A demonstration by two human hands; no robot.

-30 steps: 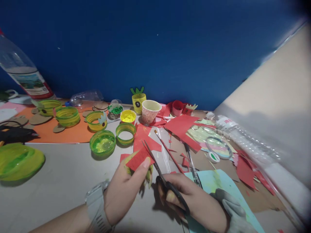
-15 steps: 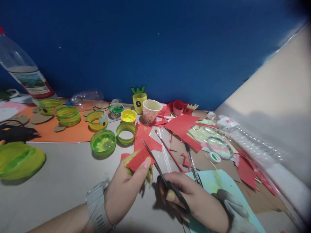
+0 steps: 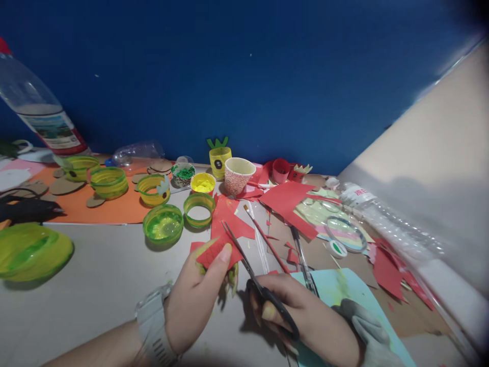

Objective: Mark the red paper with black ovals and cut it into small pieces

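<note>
Between thumb and fingers, my left hand (image 3: 198,290) pinches a small piece of red paper (image 3: 216,251) with faint lines drawn on it. My right hand (image 3: 294,308) is closed round the black handles of a pair of scissors (image 3: 255,281). The blades point up and away, lying close along the right edge of the red paper; whether they touch it I cannot tell. Beyond the blade tips, a larger sheet of red paper (image 3: 235,224) lies flat on the table. Fingers beneath the paper are partly hidden.
Green-and-yellow painted rings (image 3: 199,210) and a painted bottle base (image 3: 163,225) stand on the left. Behind them are a cup of yellow paint (image 3: 202,183) and a paper cup (image 3: 239,176). A paintbrush (image 3: 266,237), red scraps and a clear plastic bottle (image 3: 389,219) lie on the right.
My left hand has shifted very slightly left with the red paper. The scissors and my right hand are almost where they were.
</note>
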